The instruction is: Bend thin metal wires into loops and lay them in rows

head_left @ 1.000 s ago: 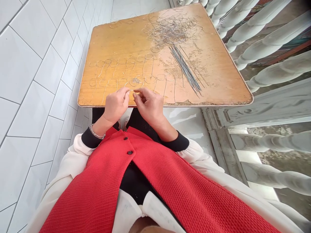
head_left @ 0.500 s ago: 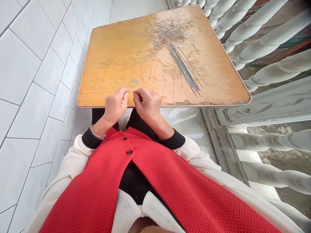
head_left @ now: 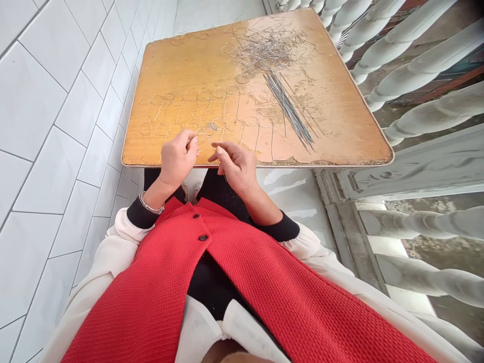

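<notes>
My left hand is closed in a pinch on a thin wire, which bends in a curve over the table's near edge. Beside it, my right hand has its thumb and index finger apart, close to the wire's other side. Past my hands, several looped wires with straight tails lie in two rough rows. A small heap of tiny bits sits among the nearer loops. How the wire runs inside my left fingers is hidden.
The wooden table has a worn, chipped near edge. Toward its far right lie a tangled pile of wire loops and a bundle of straight wires. A tiled wall stands left, a white balustrade right.
My right hand has moved slightly right, away from my left, and its fingers have opened off the wire. My left hand keeps its pinch, and more of the wire's curve shows.
</notes>
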Action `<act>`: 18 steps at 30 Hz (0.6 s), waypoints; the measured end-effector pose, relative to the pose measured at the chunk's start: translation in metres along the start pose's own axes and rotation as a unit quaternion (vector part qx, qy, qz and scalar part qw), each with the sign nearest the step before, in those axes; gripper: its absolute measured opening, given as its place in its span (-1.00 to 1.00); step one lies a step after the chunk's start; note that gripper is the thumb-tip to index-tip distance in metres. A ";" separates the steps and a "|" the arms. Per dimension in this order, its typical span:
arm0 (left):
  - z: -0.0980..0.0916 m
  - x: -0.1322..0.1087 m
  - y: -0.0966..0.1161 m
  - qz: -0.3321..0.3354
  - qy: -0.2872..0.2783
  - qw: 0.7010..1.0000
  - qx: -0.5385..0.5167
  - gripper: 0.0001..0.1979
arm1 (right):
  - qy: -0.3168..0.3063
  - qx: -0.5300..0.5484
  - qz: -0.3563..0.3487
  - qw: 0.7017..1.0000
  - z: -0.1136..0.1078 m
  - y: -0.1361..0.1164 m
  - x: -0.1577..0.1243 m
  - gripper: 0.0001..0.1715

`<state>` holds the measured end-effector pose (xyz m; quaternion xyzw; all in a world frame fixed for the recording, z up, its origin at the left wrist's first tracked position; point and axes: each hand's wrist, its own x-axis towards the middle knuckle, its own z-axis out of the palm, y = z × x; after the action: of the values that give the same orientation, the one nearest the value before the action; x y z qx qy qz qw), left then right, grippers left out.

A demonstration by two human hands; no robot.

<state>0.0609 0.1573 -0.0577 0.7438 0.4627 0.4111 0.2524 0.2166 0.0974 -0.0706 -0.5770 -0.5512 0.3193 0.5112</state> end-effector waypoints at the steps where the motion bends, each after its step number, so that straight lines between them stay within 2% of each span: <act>1: 0.000 0.001 0.000 -0.009 0.001 1.000 -0.007 -0.85 | -0.017 0.011 0.013 1.000 -0.001 0.000 -0.002 -0.46; 5: -0.003 0.006 0.002 -0.055 -0.037 0.996 -0.055 -0.84 | -0.035 0.035 0.057 0.997 -0.004 0.001 -0.005 -0.56; 8: -0.010 0.011 -0.003 -0.097 -0.062 0.989 -0.088 -0.73 | -0.031 0.063 0.093 0.993 -0.005 0.002 -0.002 -0.60; 10: -0.016 0.014 -0.009 -0.111 -0.051 0.987 -0.100 -0.63 | -0.027 0.080 0.111 0.990 -0.006 0.003 0.000 -0.63; 13: -0.021 0.016 -0.018 -0.099 -0.039 0.989 -0.105 -0.54 | -0.003 0.090 0.131 0.987 -0.005 0.004 0.001 -0.68; 18: -0.019 0.014 -0.031 -0.092 -0.028 0.986 -0.133 -0.57 | 0.021 0.097 0.160 0.982 -0.012 0.003 0.006 -0.73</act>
<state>0.0332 0.1833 -0.0661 0.6692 0.4627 0.4234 0.3986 0.2298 0.1005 -0.0690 -0.6120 -0.4079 0.4364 0.5183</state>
